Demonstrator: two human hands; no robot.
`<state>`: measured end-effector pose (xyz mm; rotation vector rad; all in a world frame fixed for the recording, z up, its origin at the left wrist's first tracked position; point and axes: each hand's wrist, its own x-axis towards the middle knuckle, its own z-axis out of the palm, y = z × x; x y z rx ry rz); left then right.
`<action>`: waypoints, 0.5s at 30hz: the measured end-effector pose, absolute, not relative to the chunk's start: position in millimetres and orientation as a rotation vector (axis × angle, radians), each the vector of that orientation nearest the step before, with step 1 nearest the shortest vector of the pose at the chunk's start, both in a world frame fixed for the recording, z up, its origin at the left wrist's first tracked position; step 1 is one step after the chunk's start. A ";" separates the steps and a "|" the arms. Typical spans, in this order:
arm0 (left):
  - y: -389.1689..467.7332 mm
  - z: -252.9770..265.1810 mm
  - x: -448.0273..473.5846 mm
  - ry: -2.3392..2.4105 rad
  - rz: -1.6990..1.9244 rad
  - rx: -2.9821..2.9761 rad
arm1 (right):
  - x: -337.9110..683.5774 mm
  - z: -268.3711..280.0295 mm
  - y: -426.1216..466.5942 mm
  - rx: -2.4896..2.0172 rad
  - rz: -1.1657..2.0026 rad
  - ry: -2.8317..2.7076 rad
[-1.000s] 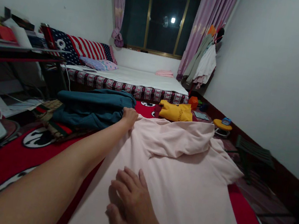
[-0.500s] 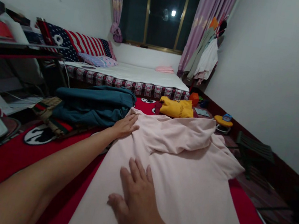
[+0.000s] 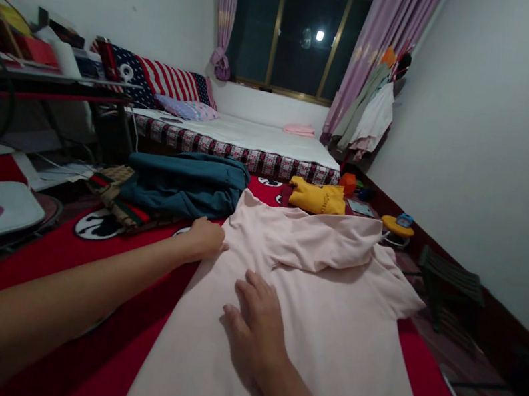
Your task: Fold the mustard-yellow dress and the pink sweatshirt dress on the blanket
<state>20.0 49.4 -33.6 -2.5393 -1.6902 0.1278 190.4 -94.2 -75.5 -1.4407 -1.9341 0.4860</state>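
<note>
A pale pink top (image 3: 323,329) lies spread out in front of me, with a loose, hood-like fold of cloth across its far end. At its left edge, below the far left corner, my left hand (image 3: 206,240) is closed on the cloth; the fingertips are partly hidden. My right hand (image 3: 259,325) rests palm down on the left-middle part of the top, its fingers spread and holding nothing. Beneath the top is a red blanket (image 3: 128,344) with black-and-white round prints.
Beyond my left hand lies a folded teal garment (image 3: 186,181) over a patterned tan item (image 3: 111,186). A yellow garment (image 3: 318,197) sits past the top's far end. Farther off are a bed (image 3: 245,134), a desk (image 3: 50,84) and, at right, a folding stool (image 3: 451,280).
My left hand has drawn back from the far left corner and gone from flat to closed on the edge. My right hand stays flat on the top. The view has shifted slightly.
</note>
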 end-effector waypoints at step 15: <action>19.4 -86.1 60.8 -1.588 -0.422 -2.696 | 321.6 -38.2 -18.2 -1.407 -0.028 -1.322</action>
